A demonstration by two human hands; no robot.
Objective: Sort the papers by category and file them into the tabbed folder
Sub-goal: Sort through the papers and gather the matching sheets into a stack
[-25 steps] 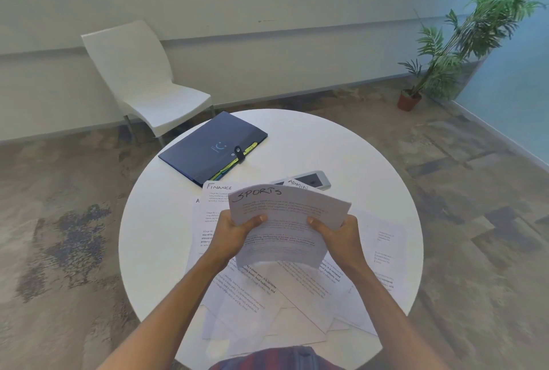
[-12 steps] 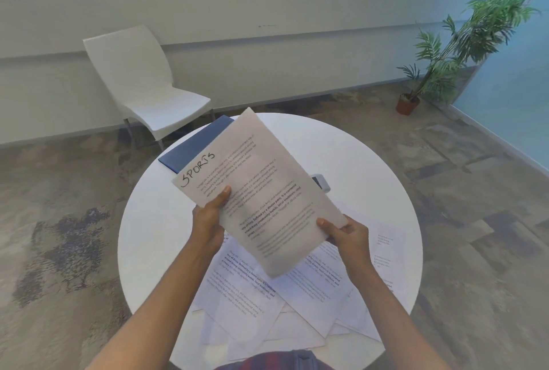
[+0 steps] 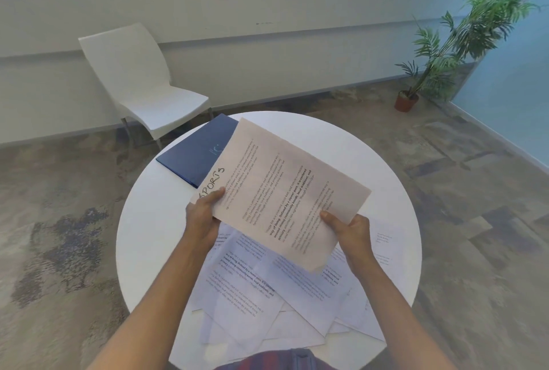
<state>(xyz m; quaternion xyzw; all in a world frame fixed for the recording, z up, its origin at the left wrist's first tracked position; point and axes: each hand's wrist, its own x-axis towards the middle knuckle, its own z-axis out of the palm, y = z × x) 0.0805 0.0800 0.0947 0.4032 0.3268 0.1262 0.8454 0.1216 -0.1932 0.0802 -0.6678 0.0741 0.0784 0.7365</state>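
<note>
Both hands, left (image 3: 203, 216) and right (image 3: 352, 231), raised, pinching tilted SPORTS sheet (image 3: 285, 191).

White chair (image 3: 142, 84), potted plant (image 3: 463, 39)

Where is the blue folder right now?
The blue folder lies on the far left part of the round white table, near the white chair. The SPORTS paper held up in both hands hides its right part.
</note>
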